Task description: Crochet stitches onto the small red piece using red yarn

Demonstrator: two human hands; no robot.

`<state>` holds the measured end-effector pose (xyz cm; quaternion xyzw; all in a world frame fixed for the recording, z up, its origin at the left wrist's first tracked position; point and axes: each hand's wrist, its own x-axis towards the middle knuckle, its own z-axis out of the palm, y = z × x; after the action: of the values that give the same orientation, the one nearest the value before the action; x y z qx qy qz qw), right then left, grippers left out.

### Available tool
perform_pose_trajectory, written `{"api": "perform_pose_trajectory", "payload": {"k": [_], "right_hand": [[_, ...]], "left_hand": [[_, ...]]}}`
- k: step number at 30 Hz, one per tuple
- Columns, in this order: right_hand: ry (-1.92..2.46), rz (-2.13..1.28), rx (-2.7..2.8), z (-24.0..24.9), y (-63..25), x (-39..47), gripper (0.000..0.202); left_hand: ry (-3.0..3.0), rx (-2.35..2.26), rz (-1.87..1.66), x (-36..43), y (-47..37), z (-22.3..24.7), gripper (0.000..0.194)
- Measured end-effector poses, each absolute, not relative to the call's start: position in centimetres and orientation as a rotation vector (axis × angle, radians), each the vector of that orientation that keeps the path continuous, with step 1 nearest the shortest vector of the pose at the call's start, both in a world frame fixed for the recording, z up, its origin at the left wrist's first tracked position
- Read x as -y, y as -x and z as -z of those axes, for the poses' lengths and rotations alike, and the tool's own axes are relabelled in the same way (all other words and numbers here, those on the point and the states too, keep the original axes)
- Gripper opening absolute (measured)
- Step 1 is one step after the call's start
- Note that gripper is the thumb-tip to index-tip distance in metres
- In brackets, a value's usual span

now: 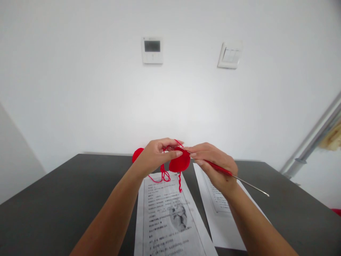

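Observation:
My left hand (pixel 162 151) pinches a small red crochet piece (pixel 179 163) between thumb and fingers, with red yarn (pixel 165 174) running over the index finger and hanging in loose loops. A short twisted tail dangles from the piece's lower edge. In my right hand (pixel 215 163) is a crochet hook (pixel 218 168) with a red grip and metal ends. Its front end meets the top edge of the crochet piece; the rear end sticks out toward the lower right. Behind my left wrist, a red yarn ball (pixel 137 154) is partly hidden.
Two printed sheets lie under my hands on the dark table: a left sheet (pixel 165 220) with a picture, and a right sheet (pixel 226 231). A white wall (pixel 186 99) rises behind, carrying a control panel (pixel 152 51) and a light switch (pixel 230 55). A grey pipe (pixel 311 153) stands at right.

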<state>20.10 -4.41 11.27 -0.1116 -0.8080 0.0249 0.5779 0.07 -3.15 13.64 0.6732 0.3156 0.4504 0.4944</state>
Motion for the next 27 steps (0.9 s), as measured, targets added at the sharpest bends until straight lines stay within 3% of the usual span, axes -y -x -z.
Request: {"api": "perform_pose_trajectory", "payload": {"k": [6,11,27], "right_hand": [[0.329,-0.101,1.843,-11.2,-19.8,4.4,0.029],[0.377,-0.042,1.840,-11.1,-19.5,4.5,0.025],[0.484,0.275,1.902,-10.2,-18.3,3.9,0.015]], "left_hand": [[-1.517,-0.687,-1.224,3.5,-0.9,-13.5,0.054],[-1.545,-0.739,-1.279,3.7,-1.5,-13.4,0.059],[-1.788,-1.037,-1.516,4.1,-2.3,-12.6,0.041]]}}
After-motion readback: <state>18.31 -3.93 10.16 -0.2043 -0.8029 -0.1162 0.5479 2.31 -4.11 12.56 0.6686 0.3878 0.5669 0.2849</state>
